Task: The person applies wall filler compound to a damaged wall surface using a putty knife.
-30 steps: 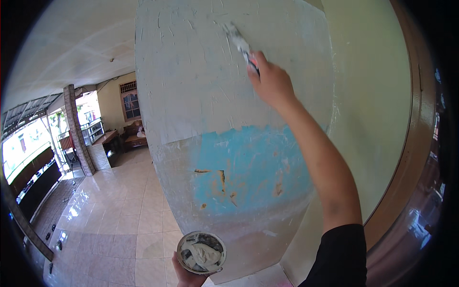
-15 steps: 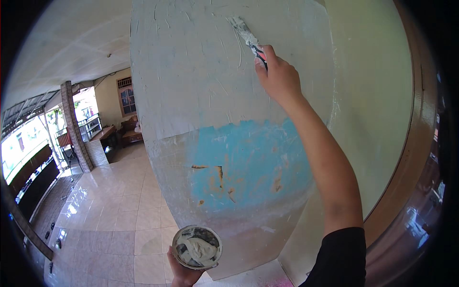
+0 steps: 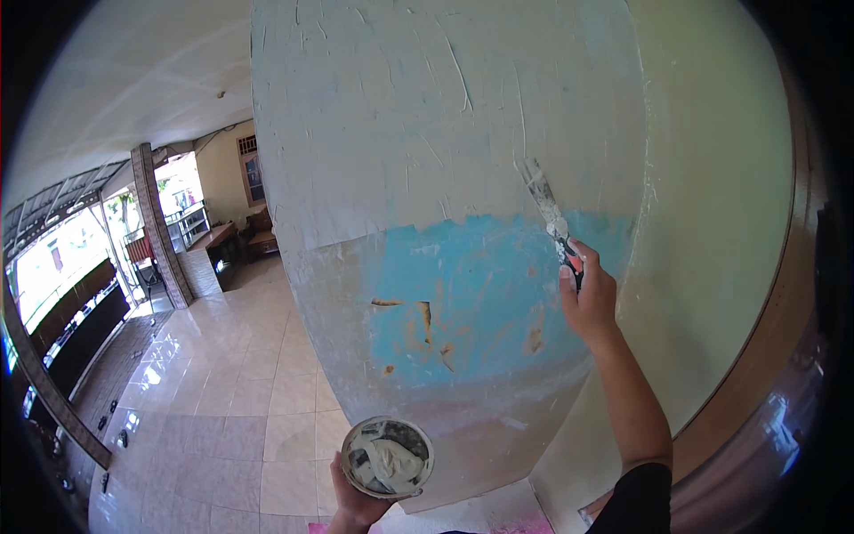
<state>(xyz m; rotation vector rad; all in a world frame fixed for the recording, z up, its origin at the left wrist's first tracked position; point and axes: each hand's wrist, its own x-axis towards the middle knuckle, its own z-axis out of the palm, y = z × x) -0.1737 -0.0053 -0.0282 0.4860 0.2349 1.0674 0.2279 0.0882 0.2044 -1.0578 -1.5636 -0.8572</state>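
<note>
My right hand (image 3: 591, 294) grips the black and red handle of a putty knife (image 3: 544, 200), whose blade is smeared with pale filler. The blade's tip meets the grey skimmed upper part of the wall panel (image 3: 374, 133), just above a bare turquoise patch (image 3: 471, 303). Thin raised ridges of filler streak the grey coat. Low in front, my left hand (image 3: 358, 503) holds up a round bowl (image 3: 418, 489) from its left side and below. Pale putty (image 3: 391, 463) lies inside the bowl, partly coating its dark inner wall.
Brown-edged cracks (image 3: 425, 320) mark the turquoise patch. A pale green wall (image 3: 712, 178) and a brown frame (image 3: 774, 347) stand on the right. Glossy tiled floor (image 3: 222, 383) stretches left toward a pillar (image 3: 160, 222) and a wooden bench (image 3: 261, 233).
My right hand has drawn the putty knife downward and to the right across the wall. The view has shifted slightly; the bowl stays in my left hand.
</note>
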